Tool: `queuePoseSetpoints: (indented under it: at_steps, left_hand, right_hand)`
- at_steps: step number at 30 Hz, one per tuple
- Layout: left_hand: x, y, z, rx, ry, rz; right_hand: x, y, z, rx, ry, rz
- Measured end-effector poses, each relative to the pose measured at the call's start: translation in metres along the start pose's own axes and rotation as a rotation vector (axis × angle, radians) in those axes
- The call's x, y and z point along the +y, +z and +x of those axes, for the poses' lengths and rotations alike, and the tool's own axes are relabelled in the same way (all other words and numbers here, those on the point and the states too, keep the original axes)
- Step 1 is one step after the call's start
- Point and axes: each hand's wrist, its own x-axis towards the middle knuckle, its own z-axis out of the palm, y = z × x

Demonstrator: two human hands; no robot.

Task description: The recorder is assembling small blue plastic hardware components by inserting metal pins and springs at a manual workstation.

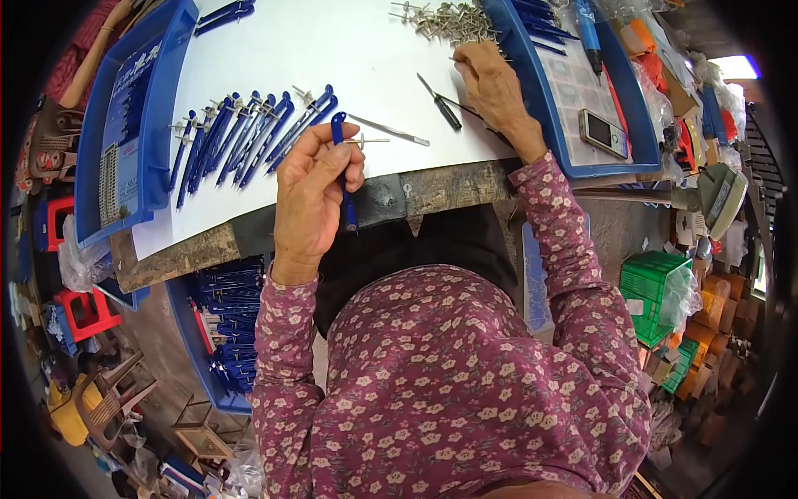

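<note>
My left hand (312, 187) is closed around a slim blue plastic stick (349, 208) with a rounded, hooked top, held upright above the table's near edge. A small metal cross-shaped pin (366, 140) juts out to the right beside its upper end. My right hand (495, 87) reaches to the near side of a heap of silvery metal pins (449, 21). Its fingertips are pinched together; what lies between them is too small to make out. Several similar blue sticks (241, 137), with metal pins at their tops, lie in a slanted row left of my left hand.
On the white tabletop (332, 58) lie a thin metal tool (391, 130) and a black-handled pointed tool (447, 110). Blue trays stand at left (154, 179) and right (573, 166); the right one holds a phone (604, 133). Below the table, a blue bin (195, 349) holds many blue sticks.
</note>
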Motion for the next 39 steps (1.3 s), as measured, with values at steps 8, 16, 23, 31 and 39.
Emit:
queuePoseSetpoints:
  at_steps: [8,16,23,31,39]
  left_hand:
    - [-0.005,0.013,0.0,-0.005,0.014,0.169]
    - [-0.007,0.013,0.004,0.032,-0.022,0.192]
    - [-0.008,0.016,0.005,0.026,-0.035,0.17]
    - [-0.009,0.014,-0.001,0.019,-0.058,0.163]
    - [-0.007,0.013,0.007,-0.016,-0.058,0.174]
  right_hand:
    - [-0.036,-0.023,-0.009,-0.106,0.172,0.549]
    - [-0.047,-0.027,-0.016,-0.172,0.241,0.537]
    - [-0.024,-0.019,-0.01,0.028,0.09,0.235]
    - [-0.009,-0.012,-0.014,0.189,0.157,0.055]
    - [-0.026,-0.106,-0.03,0.02,0.164,0.164]
